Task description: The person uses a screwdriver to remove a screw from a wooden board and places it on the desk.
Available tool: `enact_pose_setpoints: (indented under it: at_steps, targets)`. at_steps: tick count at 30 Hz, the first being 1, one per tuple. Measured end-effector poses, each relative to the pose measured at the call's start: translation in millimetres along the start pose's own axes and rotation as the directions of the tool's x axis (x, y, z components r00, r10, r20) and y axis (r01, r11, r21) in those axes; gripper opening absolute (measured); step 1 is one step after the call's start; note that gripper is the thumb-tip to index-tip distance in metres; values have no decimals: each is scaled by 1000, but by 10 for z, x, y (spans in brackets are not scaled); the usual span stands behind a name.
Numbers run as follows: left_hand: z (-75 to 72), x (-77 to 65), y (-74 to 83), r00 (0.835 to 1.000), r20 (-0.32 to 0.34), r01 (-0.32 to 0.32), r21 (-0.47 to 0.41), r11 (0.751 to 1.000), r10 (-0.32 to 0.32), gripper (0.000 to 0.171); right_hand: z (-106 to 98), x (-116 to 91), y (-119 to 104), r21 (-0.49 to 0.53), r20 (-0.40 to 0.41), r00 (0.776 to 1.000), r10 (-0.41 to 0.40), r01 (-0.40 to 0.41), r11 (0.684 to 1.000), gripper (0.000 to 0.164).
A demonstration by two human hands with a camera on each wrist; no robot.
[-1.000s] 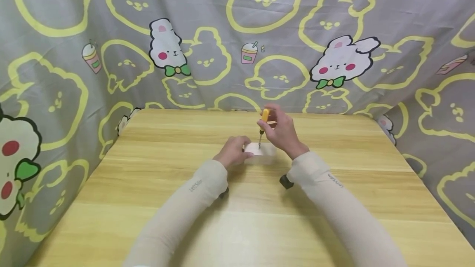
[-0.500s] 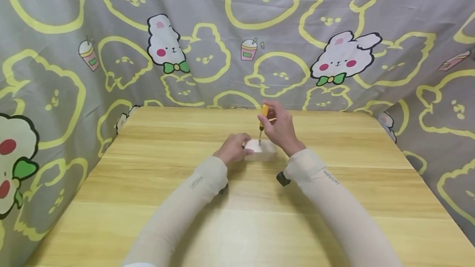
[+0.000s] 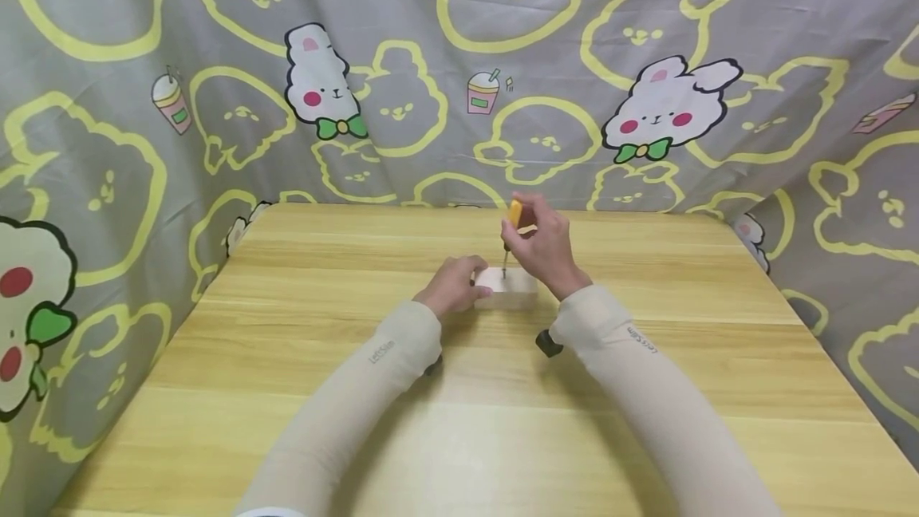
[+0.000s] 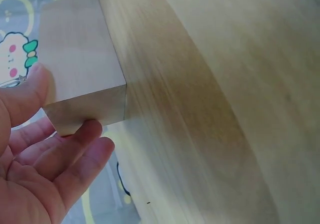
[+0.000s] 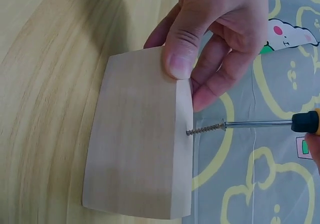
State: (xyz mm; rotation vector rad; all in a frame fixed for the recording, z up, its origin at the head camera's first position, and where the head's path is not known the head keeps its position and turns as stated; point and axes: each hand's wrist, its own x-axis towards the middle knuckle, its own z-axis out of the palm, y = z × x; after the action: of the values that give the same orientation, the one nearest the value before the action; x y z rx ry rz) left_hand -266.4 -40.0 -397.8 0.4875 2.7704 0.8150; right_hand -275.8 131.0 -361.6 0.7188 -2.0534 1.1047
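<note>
My left hand grips the left end of a pale wooden block on the table, with the thumb on one face and fingertips at the end. In my right hand is a screwdriver with a yellow handle and black collar, pinched between thumb and fingers. Its tip meets the head of a screw that stands out of the block's narrow upper face, most of the thread showing. In the head view the screwdriver is nearly upright, leaning slightly right. The right wrist view shows little of the right hand.
A wood-grain table spreads under both arms. Behind it and at the sides hangs a grey curtain with yellow outlines and rabbit prints. Black wrist devices sit under the sleeve cuffs.
The right-hand fingers shift a little around the screwdriver handle, which now leans slightly more to the right. The left hand keeps its grip on the block. The head view has tilted slightly down.
</note>
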Motion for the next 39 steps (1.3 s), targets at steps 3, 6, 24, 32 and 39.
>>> enact_pose_setpoints:
  at_steps: [3, 6, 24, 32, 39]
  targets:
    - [6, 8, -4, 1000, 2, -1, 12, 1000, 1, 52, -8, 4, 2, 19, -2, 1000, 20, -20, 1000, 34]
    - [8, 10, -4, 1000, 3, -2, 17, 1000, 2, 53, -21, 8, 8, 49, 8, 999, 32, -32, 998, 35]
    - [13, 3, -19, 1000, -6, -1, 12, 1000, 1, 53, -154, 63, -284, 148, 26, 999, 45, -48, 988, 38]
    - [-12, 10, 5, 1000, -10, -15, 21, 1000, 15, 53, -138, 83, -178, 115, 46, 999, -13, 8, 993, 40]
    - [14, -9, -15, 1000, -9, -13, 27, 1000, 13, 53, -31, 0, 42, 167, 97, 995, -7, -9, 986, 43]
